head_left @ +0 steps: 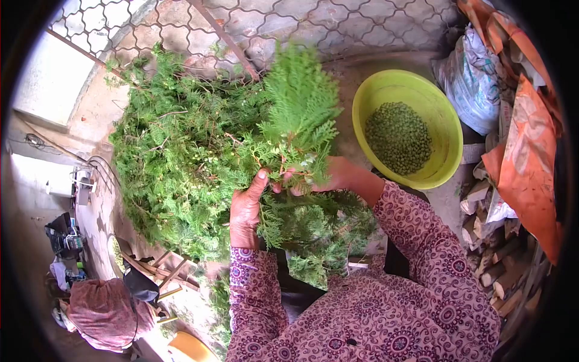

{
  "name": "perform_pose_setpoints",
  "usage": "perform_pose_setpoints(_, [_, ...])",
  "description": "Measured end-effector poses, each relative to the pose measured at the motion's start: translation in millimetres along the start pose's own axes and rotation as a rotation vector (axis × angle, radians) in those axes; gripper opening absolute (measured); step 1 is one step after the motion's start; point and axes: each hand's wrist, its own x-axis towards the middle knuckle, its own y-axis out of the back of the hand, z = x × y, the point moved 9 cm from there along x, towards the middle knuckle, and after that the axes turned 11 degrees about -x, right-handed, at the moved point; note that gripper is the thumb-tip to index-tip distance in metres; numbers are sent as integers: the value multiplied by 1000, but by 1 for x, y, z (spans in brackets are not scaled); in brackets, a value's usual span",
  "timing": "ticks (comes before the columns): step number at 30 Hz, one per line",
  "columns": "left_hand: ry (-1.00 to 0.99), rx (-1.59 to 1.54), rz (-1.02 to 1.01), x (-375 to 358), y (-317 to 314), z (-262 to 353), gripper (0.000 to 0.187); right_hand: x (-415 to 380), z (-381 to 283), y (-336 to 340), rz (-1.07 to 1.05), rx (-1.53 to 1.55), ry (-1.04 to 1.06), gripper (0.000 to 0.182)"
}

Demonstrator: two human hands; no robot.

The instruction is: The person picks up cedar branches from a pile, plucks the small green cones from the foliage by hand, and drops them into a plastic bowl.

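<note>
A leafy green branch (298, 99) stands up between my hands, its upper end blurred. My left hand (247, 205) is closed round the lower twigs, the thumb pointing up. Just to its right, my right hand (329, 175) has its fingers closed at the branch's base, partly hidden by leaves. A large heap of cut green branches (175, 157) lies to the left of and behind my hands. More sprigs (319, 232) lie below them, near my lap. Small round green pieces (398, 136) fill the bottom of a yellow-green basin (443, 114) at the right.
A wire mesh (241, 27) runs along the back. On the right are a white sack (473, 81), orange sacking (531, 175) and stacked firewood (506, 271). At the lower left are a cloth-covered item (105, 311) and a yellow object (190, 347).
</note>
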Motion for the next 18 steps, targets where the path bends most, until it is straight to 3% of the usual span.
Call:
perform_pose_setpoints(2, [-4, -11, -16, 0, -2, 0, 55, -7, 8, -14, -236, 632, -337, 48])
perform_pose_setpoints(5, [-8, 11, -25, 0, -2, -2, 55, -14, 4, -20, -300, 804, -444, 51])
perform_pose_setpoints(6, [1, -4, -35, 1, -2, -4, 56, -14, 7, -24, -300, 805, -444, 51])
perform_pose_setpoints(8, [12, -19, -45, -1, -4, -4, 56, -5, 10, -4, -49, 477, -228, 53])
perform_pose_setpoints(9, [-10, -11, -48, -5, -8, 0, 57, -6, 14, -7, -49, 476, -228, 53])
perform_pose_setpoints(11, [-33, -4, -50, -9, -12, 5, 57, -11, 28, -21, -134, 621, -420, 58])
perform_pose_setpoints(14, [-11, -21, -24, -10, -10, 5, 57, -14, 36, -27, -71, 754, -441, 50])
perform_pose_setpoints(18, [-16, 30, -30, -10, -9, 7, 54, -10, 35, -18, 107, 595, -242, 43])
